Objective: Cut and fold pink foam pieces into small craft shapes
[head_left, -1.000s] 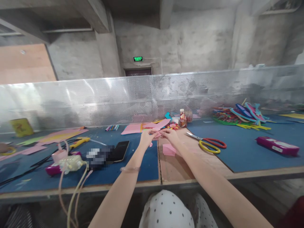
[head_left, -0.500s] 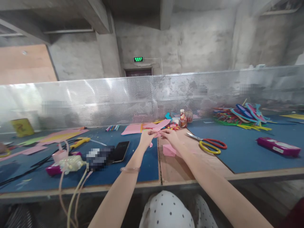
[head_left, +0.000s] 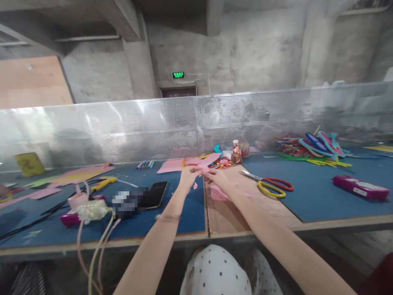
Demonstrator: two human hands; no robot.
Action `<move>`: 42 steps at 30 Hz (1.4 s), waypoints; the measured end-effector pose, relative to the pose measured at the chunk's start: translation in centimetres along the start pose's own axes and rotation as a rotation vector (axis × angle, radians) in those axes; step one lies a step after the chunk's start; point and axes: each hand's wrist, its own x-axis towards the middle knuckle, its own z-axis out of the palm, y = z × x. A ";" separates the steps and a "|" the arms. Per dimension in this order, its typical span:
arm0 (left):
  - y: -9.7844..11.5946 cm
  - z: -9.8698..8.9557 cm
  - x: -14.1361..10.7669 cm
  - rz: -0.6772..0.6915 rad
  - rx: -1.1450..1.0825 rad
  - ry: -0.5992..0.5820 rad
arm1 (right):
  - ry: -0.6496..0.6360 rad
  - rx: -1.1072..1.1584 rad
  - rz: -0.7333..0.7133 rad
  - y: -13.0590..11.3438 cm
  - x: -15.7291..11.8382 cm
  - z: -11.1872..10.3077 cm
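My left hand [head_left: 188, 177] and my right hand [head_left: 216, 178] meet over the middle of the table, fingers closed in a pinch. Between them is a small piece of pink paper [head_left: 204, 168], partly hidden by the fingertips. Under my left hand a tiny pink scrap [head_left: 195, 186] lies on the blue mat. Beside my right forearm, pink paper pieces [head_left: 217, 193] rest on the bare wood. To the right lie large scissors [head_left: 272, 187] with one red and one yellow handle loop. Pink sheets [head_left: 170, 166] are spread just beyond my hands.
A phone [head_left: 157, 194], a glue gun with a yellow body [head_left: 104, 183] and cables are on the left. A small bottle [head_left: 236, 152] stands at the back. Coloured pipe cleaners [head_left: 290, 149] are heaped at right, behind a purple box [head_left: 360, 188]. A perforated metal partition [head_left: 138, 127] borders the table.
My hands have shifted slightly, the right one a little to the left and down. More of the small pink paper now shows above my fingertips.
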 end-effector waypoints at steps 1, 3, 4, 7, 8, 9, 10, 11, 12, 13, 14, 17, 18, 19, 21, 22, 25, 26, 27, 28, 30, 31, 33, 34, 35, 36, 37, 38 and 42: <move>0.0 0.0 0.0 -0.001 -0.006 -0.006 | 0.003 0.016 0.000 0.0 0.0 -0.1; 0.0 0.0 -0.1 -0.013 -0.019 -0.022 | 0.002 0.048 0.005 0.1 0.0 -0.2; 0.0 0.0 -0.1 -0.019 -0.028 -0.031 | -0.004 0.062 0.010 0.1 0.0 -0.3; 0.0 0.1 -0.1 -0.028 -0.054 -0.043 | -0.027 0.092 0.029 0.1 0.0 -0.5; 0.0 0.1 -0.1 -0.034 -0.058 -0.043 | -0.031 0.098 0.029 0.1 0.0 -0.5; 0.1 0.1 -0.1 -0.043 -0.064 -0.040 | -0.030 0.101 0.028 0.1 0.0 -0.6; 0.1 0.2 -0.1 -0.054 -0.072 -0.035 | -0.029 0.103 0.026 0.1 0.0 -0.6; 0.2 0.2 -0.1 -0.066 -0.080 -0.033 | -0.029 0.104 0.025 0.0 0.0 -0.6; 0.2 0.2 -0.1 -0.078 -0.086 -0.033 | -0.033 0.105 0.025 0.0 -0.1 -0.6; 0.3 0.2 -0.1 -0.090 -0.088 -0.035 | -0.039 0.104 0.024 0.0 -0.1 -0.6; 0.4 0.2 -0.2 -0.100 -0.087 -0.039 | -0.043 0.104 0.020 -0.1 -0.1 -0.7; 0.6 0.2 -0.3 -0.119 -0.077 -0.045 | -0.052 0.102 0.000 -0.1 -0.2 -0.8; 0.7 0.2 -0.3 -0.120 -0.076 -0.043 | -0.052 0.102 -0.003 -0.1 -0.2 -0.8; 0.7 0.2 -0.4 -0.119 -0.075 -0.043 | -0.055 0.101 -0.004 -0.1 -0.2 -0.9; 1.0 0.3 -0.5 -0.117 -0.071 -0.044 | -0.058 0.098 -0.007 -0.1 -0.2 -0.9; 1.1 0.3 -0.6 -0.118 -0.069 -0.047 | -0.058 0.095 -0.012 0.0 -0.1 -0.9; 1.4 0.4 -0.8 -0.124 -0.062 -0.053 | -0.063 0.085 -0.026 0.1 0.0 -0.9; 1.5 0.4 -0.8 -0.124 -0.056 -0.053 | -0.066 0.079 -0.026 0.1 0.1 -1.0; 1.6 0.4 -0.9 -0.124 -0.049 -0.053 | -0.068 0.073 -0.023 0.2 0.2 -1.0; 1.6 0.4 -0.9 -0.124 -0.044 -0.051 | -0.068 0.067 -0.020 0.2 0.2 -1.0; 1.4 0.4 -0.9 -0.127 -0.048 -0.046 | -0.067 0.062 -0.012 0.3 0.3 -1.0; 1.3 0.4 -0.8 -0.130 -0.058 -0.046 | -0.068 0.064 -0.009 0.3 0.3 -1.0; 1.1 0.4 -0.7 -0.133 -0.080 -0.052 | -0.086 0.079 -0.005 0.4 0.2 -1.0; 1.0 0.4 -0.7 -0.131 -0.084 -0.054 | -0.101 0.089 -0.004 0.4 0.1 -1.0; 1.0 0.4 -0.6 -0.128 -0.078 -0.053 | -0.117 0.099 -0.003 0.3 0.0 -1.0; 0.9 0.4 -0.6 -0.124 -0.068 -0.048 | -0.131 0.108 -0.002 0.3 -0.1 -1.1; 0.9 0.3 -0.6 -0.121 -0.055 -0.042 | -0.140 0.113 -0.004 0.2 -0.1 -1.1; 0.9 0.3 -0.5 -0.121 -0.043 -0.037 | -0.144 0.111 -0.007 0.2 -0.1 -1.1; 0.9 0.3 -0.5 -0.113 -0.031 -0.045 | -0.112 0.062 -0.028 0.0 -0.1 -1.3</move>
